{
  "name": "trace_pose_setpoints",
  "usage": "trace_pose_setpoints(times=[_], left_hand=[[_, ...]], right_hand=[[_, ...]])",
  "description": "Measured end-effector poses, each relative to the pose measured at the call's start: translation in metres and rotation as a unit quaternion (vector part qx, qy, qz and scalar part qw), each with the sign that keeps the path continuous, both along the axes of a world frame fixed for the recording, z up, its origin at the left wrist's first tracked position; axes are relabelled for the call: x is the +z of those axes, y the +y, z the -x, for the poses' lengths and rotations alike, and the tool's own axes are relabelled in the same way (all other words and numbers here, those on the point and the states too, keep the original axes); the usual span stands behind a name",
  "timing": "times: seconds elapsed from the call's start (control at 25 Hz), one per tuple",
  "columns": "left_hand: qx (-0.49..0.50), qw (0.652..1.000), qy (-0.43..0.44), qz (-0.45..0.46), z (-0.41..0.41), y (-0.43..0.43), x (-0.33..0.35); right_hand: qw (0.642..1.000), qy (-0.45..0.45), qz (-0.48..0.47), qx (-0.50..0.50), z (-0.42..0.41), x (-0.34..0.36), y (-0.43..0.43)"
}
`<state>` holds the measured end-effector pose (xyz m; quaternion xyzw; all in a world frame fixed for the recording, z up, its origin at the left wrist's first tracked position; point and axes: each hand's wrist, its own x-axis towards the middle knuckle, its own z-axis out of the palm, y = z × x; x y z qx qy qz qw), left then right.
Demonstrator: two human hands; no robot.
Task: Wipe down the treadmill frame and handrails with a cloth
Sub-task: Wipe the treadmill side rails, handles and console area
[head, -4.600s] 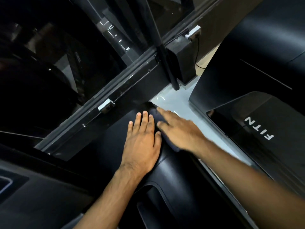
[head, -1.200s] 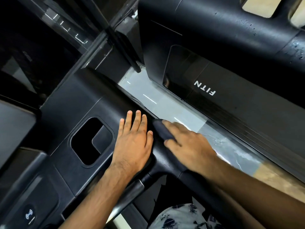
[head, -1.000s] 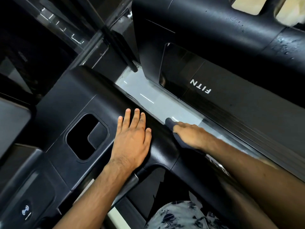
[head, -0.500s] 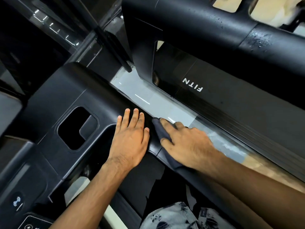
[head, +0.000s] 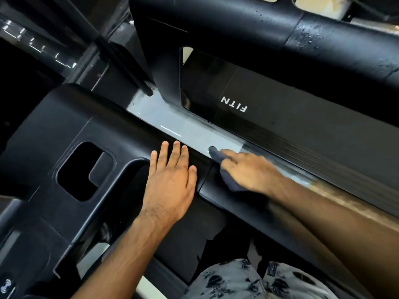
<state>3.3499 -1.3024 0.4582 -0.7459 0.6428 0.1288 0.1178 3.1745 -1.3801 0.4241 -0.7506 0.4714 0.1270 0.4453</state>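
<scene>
On the frame [head: 64,126], left hand [head: 170,180] lies flat, fingers spread; right hand [head: 248,171] (blurred) presses cloth [head: 216,155] down.

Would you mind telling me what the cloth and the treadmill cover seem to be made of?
The cloth looks like soft dark fabric, perhaps microfibre: it drapes limply. The treadmill cover seems moulded matte black plastic: fine texture, rounded edges, seam lines.
</scene>
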Motion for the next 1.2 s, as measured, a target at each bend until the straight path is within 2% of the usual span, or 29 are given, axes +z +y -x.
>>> trace_pose_setpoints(times=[0.08, 0.12, 0.24, 0.36, 0.44, 0.56, 0.64, 0.72, 0.84, 0.88, 0.96, 1.0, 1.04, 1.16, 1.2], left_hand=[[-0.005, 1.0, -0.004, 0.001, 0.001, 0.001, 0.0], [-0.008, 1.0, -0.004, 0.002, 0.003, 0.001, -0.001], [-0.003, 1.0, 0.006, -0.004, 0.011, 0.002, 0.002], [-0.013, 1.0, -0.004, -0.005, 0.025, 0.006, 0.001], [-0.016, 1.0, -0.007, -0.005, 0.036, 0.009, -0.002], [-0.006, 1.0, -0.004, -0.011, 0.047, 0.012, -0.001], [-0.01, 1.0, -0.008, -0.01, 0.051, 0.015, -0.001], [-0.012, 1.0, -0.009, -0.007, 0.058, 0.019, -0.002], [-0.011, 1.0, -0.007, -0.008, 0.071, 0.024, -0.001], [-0.015, 1.0, -0.006, -0.013, 0.076, 0.026, 0.0], [-0.017, 1.0, -0.002, -0.011, 0.082, 0.031, 0.0], [-0.018, 1.0, -0.001, -0.006, 0.086, 0.034, 0.0], [-0.019, 1.0, -0.001, -0.002, 0.089, 0.036, 0.0], [-0.014, 1.0, -0.005, -0.005, 0.099, 0.041, -0.001], [-0.017, 1.0, -0.001, -0.009, 0.103, 0.042, 0.0]], right_hand=[[0.997, -0.021, 0.071, 0.01, 0.003, 0.006, 0.021], [0.997, -0.031, 0.071, 0.01, 0.009, 0.002, 0.019], [0.999, 0.034, -0.019, 0.02, 0.026, -0.004, -0.003], [0.999, 0.009, 0.053, 0.008, 0.033, 0.005, 0.024], [0.998, -0.032, 0.053, 0.016, 0.044, 0.0, 0.028], [0.999, 0.038, 0.007, 0.007, 0.061, -0.01, 0.008], [0.998, 0.032, 0.051, 0.014, 0.061, 0.001, 0.034], [0.996, -0.014, 0.087, 0.034, 0.062, 0.012, 0.053], [1.0, 0.015, -0.022, -0.016, 0.078, -0.001, 0.022], [0.999, 0.028, -0.031, -0.027, 0.082, -0.003, 0.021], [0.999, 0.045, 0.025, 0.014, 0.083, 0.004, 0.05], [0.996, 0.027, 0.076, 0.04, 0.083, 0.008, 0.066], [0.995, 0.01, 0.086, 0.048, 0.085, 0.006, 0.072], [0.998, 0.016, -0.028, -0.06, 0.107, -0.01, 0.034], [0.998, 0.033, -0.019, -0.055, 0.112, -0.01, 0.035]])
